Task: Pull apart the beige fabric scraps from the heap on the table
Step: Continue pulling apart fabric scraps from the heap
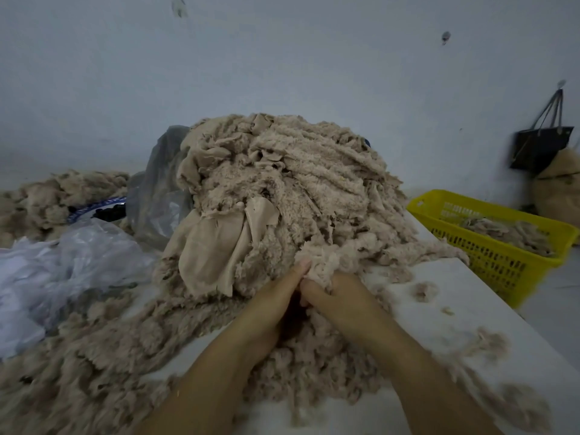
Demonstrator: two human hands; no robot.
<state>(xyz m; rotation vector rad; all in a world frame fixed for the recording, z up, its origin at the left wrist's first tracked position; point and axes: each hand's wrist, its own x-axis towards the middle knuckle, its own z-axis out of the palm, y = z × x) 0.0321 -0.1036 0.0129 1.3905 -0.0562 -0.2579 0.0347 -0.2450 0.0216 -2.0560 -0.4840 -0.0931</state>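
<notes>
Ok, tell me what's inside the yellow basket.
The yellow basket holds a low pile of beige scraps. Its floor, and anything lying under the scraps, is covered.

Right hand point(342, 293) fingertips buried in scrap clump point(326, 259); left hand point(273, 296) thumb & palm hidden, grip unclear. Both forearms point(219, 372) cut off at near edge. Blue-white item point(94, 208) far left mostly under plastic bag point(150, 196), can't ID. Heap point(282, 183) hides far part of bench point(455, 309). Sack point(561, 189) far right cropped by frame edge. Near-right scraps point(521, 403) blurred.
</notes>
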